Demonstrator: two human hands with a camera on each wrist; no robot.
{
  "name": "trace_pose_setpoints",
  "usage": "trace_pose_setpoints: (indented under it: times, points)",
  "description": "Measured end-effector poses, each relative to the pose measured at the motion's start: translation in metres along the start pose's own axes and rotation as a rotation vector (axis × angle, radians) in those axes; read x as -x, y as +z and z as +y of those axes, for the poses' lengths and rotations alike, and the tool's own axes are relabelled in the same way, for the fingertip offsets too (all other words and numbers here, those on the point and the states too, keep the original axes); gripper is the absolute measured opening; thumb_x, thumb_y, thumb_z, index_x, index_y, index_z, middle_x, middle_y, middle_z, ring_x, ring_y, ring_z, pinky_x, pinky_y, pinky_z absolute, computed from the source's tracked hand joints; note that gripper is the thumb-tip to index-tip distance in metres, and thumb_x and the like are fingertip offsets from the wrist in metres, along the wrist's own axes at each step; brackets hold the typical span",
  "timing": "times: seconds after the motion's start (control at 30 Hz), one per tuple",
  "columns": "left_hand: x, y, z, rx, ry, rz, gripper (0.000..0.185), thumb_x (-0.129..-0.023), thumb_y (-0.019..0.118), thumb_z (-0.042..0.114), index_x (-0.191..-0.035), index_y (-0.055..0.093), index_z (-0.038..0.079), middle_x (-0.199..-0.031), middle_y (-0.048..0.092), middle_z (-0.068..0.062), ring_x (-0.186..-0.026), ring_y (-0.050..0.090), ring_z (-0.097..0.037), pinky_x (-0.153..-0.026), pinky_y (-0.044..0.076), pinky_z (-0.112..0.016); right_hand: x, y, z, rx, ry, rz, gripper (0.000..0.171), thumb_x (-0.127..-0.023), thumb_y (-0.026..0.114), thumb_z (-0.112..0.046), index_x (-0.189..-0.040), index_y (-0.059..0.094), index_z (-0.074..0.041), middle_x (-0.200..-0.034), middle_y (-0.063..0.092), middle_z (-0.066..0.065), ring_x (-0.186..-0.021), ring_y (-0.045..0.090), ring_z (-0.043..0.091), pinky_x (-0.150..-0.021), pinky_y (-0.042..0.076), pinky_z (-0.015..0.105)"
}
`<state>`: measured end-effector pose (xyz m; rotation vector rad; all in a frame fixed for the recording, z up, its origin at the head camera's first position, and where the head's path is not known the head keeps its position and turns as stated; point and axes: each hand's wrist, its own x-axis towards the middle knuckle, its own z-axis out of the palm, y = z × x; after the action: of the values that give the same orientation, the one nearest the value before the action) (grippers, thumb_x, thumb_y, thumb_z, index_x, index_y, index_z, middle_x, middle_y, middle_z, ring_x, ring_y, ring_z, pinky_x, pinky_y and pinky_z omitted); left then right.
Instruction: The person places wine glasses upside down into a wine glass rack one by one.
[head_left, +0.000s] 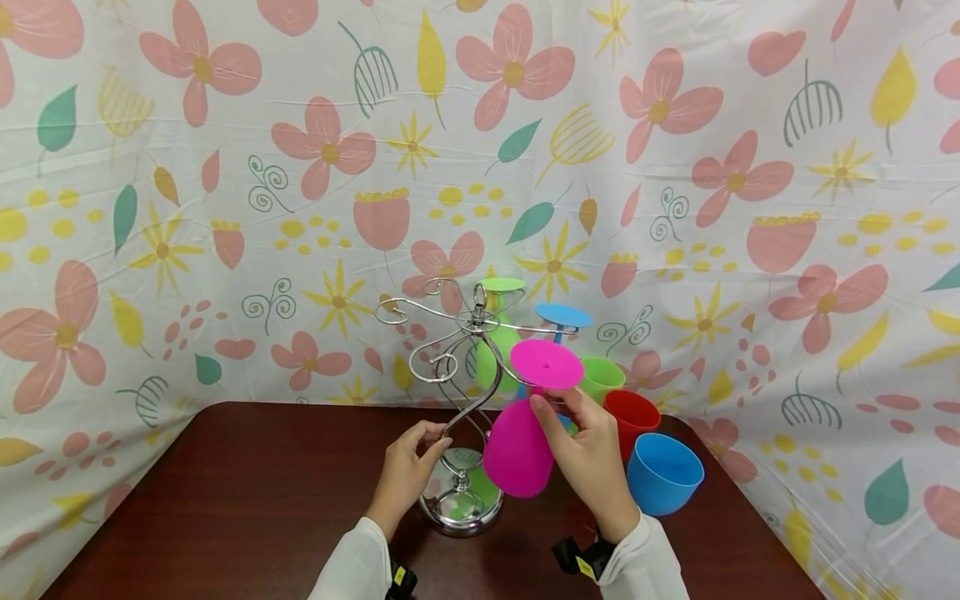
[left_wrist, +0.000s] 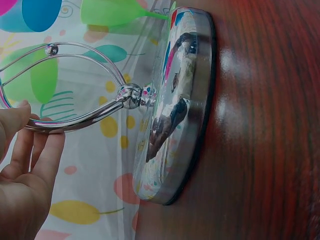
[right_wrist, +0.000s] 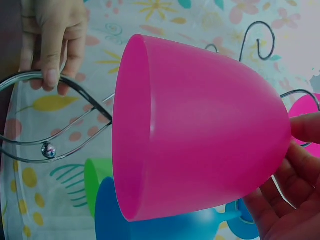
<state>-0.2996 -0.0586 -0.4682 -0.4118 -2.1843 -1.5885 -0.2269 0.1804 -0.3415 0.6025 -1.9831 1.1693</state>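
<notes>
Sleeves and wrist straps sit closest at the front edge of the dark wooden bench [head_left: 247, 500]. Just beyond them the left hand [head_left: 408, 471] curls its fingers [left_wrist: 47, 150] round the lower chrome curve of the wire goblet rack [head_left: 459, 392], steadying it; the rack's round mirrored base [left_wrist: 177, 107] stands flat on the bench. The right hand [head_left: 592, 458] pinches the stem of the pink goblet [head_left: 519, 446], which hangs upside down, bowl towards the person and disc foot [head_left: 547, 364] up at the rack's arms. Its stem looks to be at or just inside a wire slot, though the pictures do not show whether the foot already rests on the wire.

The risk, as I judge it, lies in that uncertainty: if the right hand lets go before the foot is seated on both wires, the goblet can slip out and drop onto the base or bench. A sideways push could also swing the rack, so the left hand's hold matters. Just right of the rack, three upright goblets, blue [head_left: 664, 473], red [head_left: 632, 417] and green [head_left: 602, 377], stand crowded together, and an elbow or falling cup could knock them. Farther up, a blue-footed [head_left: 563, 316] and a green-footed goblet [head_left: 502, 284] hang on the rack; jolting may shake them loose
</notes>
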Motion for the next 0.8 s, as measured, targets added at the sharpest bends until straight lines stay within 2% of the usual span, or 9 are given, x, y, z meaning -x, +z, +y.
trace_pose_setpoints:
  times: [0.13, 0.33, 0.43, 0.53, 0.8]
  points:
    - [-0.0004, -0.0002, -0.0001, 0.003, 0.0, -0.002, 0.014, -0.103, 0.08, 0.009, -0.117, 0.081, 0.006, -0.102, 0.081, -0.002, -0.102, 0.073, -0.023, -0.088, 0.056, -0.03, -0.0002, 0.0011, 0.002, -0.007, 0.035, -0.007, 0.028, -0.099, 0.078, 0.005, -0.127, 0.076, 0.001, -0.114, 0.08, 0.013, -0.11, 0.07, 0.004, -0.095, 0.057, 0.015]
    - [0.0003, -0.0002, -0.0007, 0.004, -0.005, -0.004, 0.014, -0.103, 0.081, 0.009, -0.117, 0.081, 0.007, -0.102, 0.081, -0.001, -0.101, 0.073, -0.021, -0.086, 0.056, -0.029, 0.0015, 0.0026, 0.0011, -0.038, 0.08, -0.03, 0.026, -0.102, 0.076, 0.003, -0.128, 0.076, 0.001, -0.116, 0.08, 0.013, -0.109, 0.076, 0.029, -0.094, 0.056, 0.015]
    - [0.0003, 0.0001, -0.0013, 0.004, -0.008, -0.006, 0.014, -0.103, 0.081, 0.01, -0.117, 0.081, 0.007, -0.102, 0.08, -0.001, -0.101, 0.072, -0.02, -0.086, 0.055, -0.028, 0.0025, 0.0031, 0.0001, -0.047, 0.081, -0.038, 0.028, -0.103, 0.075, 0.003, -0.13, 0.075, 0.001, -0.118, 0.08, 0.015, -0.11, 0.077, 0.037, -0.094, 0.056, 0.015]
    - [0.0001, 0.0007, -0.0022, 0.006, -0.009, -0.006, 0.014, -0.103, 0.081, 0.011, -0.117, 0.081, 0.007, -0.102, 0.08, -0.001, -0.101, 0.072, -0.02, -0.086, 0.055, -0.028, 0.0031, 0.003, 0.0, -0.048, 0.083, -0.036, 0.028, -0.102, 0.076, 0.003, -0.13, 0.075, 0.001, -0.118, 0.08, 0.015, -0.11, 0.077, 0.038, -0.094, 0.056, 0.016]
    - [0.0016, 0.0015, -0.0028, 0.012, -0.019, 0.008, 0.015, -0.103, 0.081, 0.009, -0.117, 0.081, 0.006, -0.103, 0.081, -0.001, -0.102, 0.073, -0.021, -0.086, 0.056, -0.027, 0.0076, 0.0013, 0.0012, -0.026, 0.107, -0.034, 0.029, -0.1, 0.078, 0.002, -0.129, 0.076, 0.001, -0.115, 0.08, 0.012, -0.107, 0.076, 0.029, -0.092, 0.058, 0.015]
